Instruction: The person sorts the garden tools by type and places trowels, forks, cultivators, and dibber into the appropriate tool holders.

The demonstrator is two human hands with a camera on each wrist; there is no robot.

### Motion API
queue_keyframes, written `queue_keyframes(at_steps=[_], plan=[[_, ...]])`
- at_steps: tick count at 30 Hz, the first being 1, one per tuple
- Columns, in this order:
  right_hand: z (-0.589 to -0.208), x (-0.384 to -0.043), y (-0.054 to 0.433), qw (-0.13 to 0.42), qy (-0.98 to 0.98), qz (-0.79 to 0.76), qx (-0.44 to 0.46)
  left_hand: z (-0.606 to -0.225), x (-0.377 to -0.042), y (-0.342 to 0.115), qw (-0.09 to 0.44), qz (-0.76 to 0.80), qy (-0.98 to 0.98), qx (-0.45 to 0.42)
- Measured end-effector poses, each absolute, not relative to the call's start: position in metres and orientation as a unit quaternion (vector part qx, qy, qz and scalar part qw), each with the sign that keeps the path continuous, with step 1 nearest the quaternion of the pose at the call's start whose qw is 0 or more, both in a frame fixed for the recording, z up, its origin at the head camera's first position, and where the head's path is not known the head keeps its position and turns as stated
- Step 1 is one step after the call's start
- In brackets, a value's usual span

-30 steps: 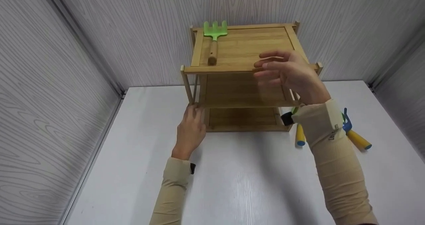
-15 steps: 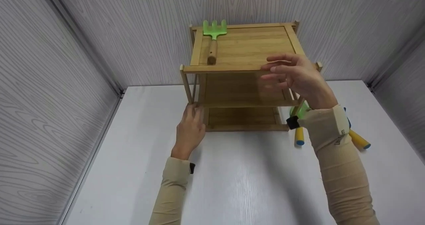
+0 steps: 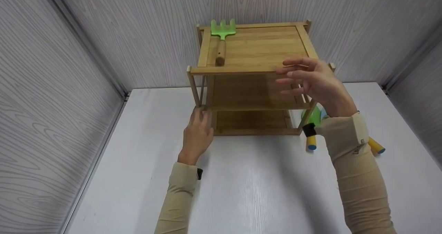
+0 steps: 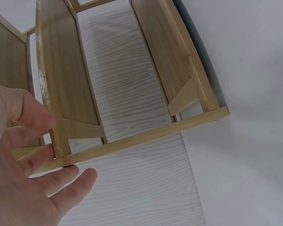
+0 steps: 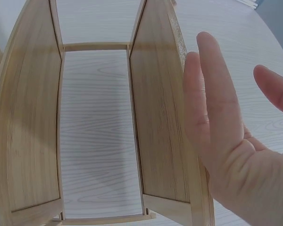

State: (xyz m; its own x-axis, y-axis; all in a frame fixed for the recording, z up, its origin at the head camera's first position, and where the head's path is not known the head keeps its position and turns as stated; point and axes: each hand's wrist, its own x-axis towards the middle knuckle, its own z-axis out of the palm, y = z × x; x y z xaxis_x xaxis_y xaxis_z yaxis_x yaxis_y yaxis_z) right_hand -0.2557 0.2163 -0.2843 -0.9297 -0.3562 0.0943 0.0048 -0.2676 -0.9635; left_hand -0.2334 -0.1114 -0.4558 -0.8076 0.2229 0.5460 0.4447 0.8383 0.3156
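Note:
A three-tier wooden shelf rack (image 3: 266, 45) stands at the back of the table. On its top tier, toward the left, lies a hand fork (image 3: 222, 37) with green tines and a wooden handle. My left hand (image 3: 198, 134) grips the rack's front left post at the middle tier; in the left wrist view, the thumb (image 4: 35, 115) lies against the shelf edge with fingers round the post. With fingers apart and nothing held, my right hand (image 3: 319, 82) hovers before the front right corner of the top tier. The right wrist view shows its fingers (image 5: 221, 99) beside a shelf edge.
Right of the rack, a yellow-handled tool (image 3: 311, 142) with a green head lies on the white table (image 3: 241, 185). Farther right, another yellow handle (image 3: 375, 146) shows, its other end hidden by my right sleeve. Wood-grain panels (image 3: 148, 37) enclose the back and sides.
My right hand has drifted right and slightly down, away from the middle of the top tier's front edge. The left hand keeps its grip on the post; the fork lies as before.

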Motion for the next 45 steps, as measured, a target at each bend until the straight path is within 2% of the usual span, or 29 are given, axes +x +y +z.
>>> queue_keyframes(at_steps=[8, 45], plan=[[-0.290, -0.252, 0.222, 0.114, 0.607, -0.774, -0.140, -0.455, -0.232, -0.112, 0.239, -0.232, -0.927, -0.175], [-0.322, -0.242, 0.273, 0.101, 0.639, -0.757, -0.087, -0.454, -0.232, -0.112, 0.246, -0.224, -0.926, -0.178]])
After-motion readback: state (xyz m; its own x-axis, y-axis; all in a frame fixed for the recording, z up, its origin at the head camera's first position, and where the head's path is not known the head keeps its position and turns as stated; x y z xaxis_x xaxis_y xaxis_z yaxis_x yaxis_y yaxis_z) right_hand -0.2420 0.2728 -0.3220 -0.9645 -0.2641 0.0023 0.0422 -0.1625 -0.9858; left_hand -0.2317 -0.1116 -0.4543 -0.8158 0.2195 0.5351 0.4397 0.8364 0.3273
